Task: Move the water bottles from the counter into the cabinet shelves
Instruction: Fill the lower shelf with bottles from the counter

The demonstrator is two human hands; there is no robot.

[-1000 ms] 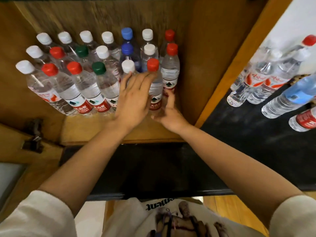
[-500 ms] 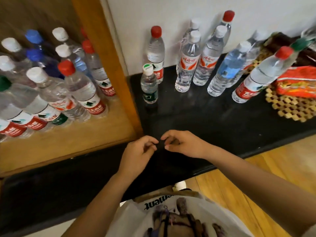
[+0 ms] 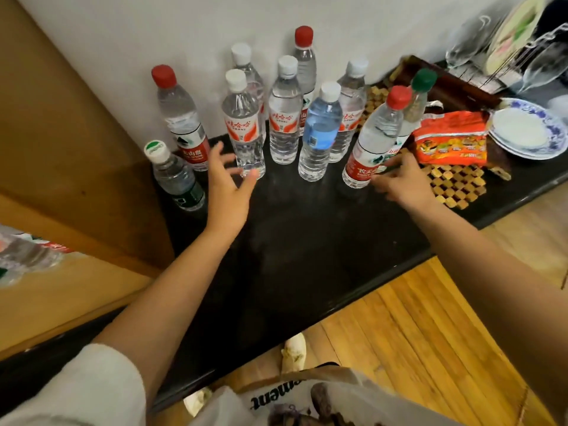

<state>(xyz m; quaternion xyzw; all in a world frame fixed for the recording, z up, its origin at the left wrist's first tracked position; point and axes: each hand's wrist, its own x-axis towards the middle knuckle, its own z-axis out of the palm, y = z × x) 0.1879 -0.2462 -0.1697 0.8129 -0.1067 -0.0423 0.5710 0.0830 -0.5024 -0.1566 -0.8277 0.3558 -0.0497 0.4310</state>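
your empty, spread left hand (image 3: pixel 229 182) nears a white-capped bottle (image 3: pixel 244 124) and your loose, empty right hand (image 3: pixel 399 179) touches a red-capped bottle (image 3: pixel 373 139), with about ten bottles left on the black counter (image 3: pixel 307 229) and some blurred bottles (image 3: pixel 27 256) already on the cabinet shelf (image 3: pixel 76 290).

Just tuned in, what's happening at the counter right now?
A person is reaching for water bottles standing on the black counter. The left hand is open beside the white-capped bottle; the right hand is at the base of the red-capped bottle. Neither grips anything yet. About ten bottles remain on the counter.
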